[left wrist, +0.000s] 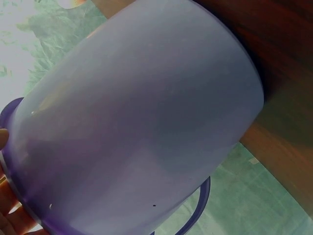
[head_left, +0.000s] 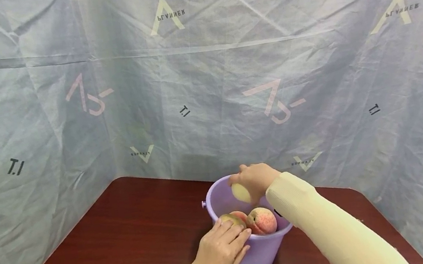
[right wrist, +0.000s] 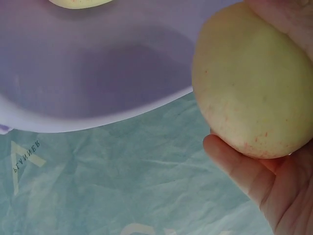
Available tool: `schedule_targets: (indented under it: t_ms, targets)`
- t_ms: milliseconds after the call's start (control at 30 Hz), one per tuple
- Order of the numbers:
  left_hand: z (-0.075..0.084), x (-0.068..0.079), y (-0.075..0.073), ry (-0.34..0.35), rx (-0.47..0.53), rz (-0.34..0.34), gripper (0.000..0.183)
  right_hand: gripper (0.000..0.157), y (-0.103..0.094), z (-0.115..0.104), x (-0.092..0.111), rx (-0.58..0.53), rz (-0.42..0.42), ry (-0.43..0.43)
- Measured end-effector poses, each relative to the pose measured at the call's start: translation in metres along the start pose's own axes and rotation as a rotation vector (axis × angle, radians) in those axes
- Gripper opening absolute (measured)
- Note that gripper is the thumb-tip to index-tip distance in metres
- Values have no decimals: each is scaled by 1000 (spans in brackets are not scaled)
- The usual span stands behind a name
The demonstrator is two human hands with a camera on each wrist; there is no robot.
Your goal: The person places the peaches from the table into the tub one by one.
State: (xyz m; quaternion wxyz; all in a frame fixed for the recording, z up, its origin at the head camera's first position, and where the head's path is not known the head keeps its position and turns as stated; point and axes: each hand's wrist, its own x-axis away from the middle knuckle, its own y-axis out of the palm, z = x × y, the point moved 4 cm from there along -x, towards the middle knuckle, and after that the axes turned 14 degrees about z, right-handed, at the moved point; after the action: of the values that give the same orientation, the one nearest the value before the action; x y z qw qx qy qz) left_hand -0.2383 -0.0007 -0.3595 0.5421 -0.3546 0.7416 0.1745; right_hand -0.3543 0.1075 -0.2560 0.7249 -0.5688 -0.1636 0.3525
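A purple bucket (head_left: 256,254) stands on the table, with several peaches inside, one of them a red and yellow peach (head_left: 262,221) near its front. My left hand (head_left: 220,253) grips the near left rim, its fingers reaching over the edge and onto a greenish-yellow fruit (head_left: 234,220). Only fingertips of that hand show in the left wrist view, at the rim beside the bucket's wall (left wrist: 142,112). Above the far part of the opening, my right hand (head_left: 256,180) holds a pale yellow peach (right wrist: 254,88) with small red flecks. Fingers wrap around it from both sides.
The dark red-brown table (head_left: 136,236) extends to the left of the bucket. A grey printed cloth (head_left: 203,82) hangs behind and around it. The bucket's handle (left wrist: 198,210) hangs out at its side in the left wrist view.
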Motion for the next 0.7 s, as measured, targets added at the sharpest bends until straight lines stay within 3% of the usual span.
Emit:
schedule_targets:
  t_ms: [700]
  targets:
    - [-1,0,1,23,-7,11,30,63,-6,2,6,-2,-39,35]
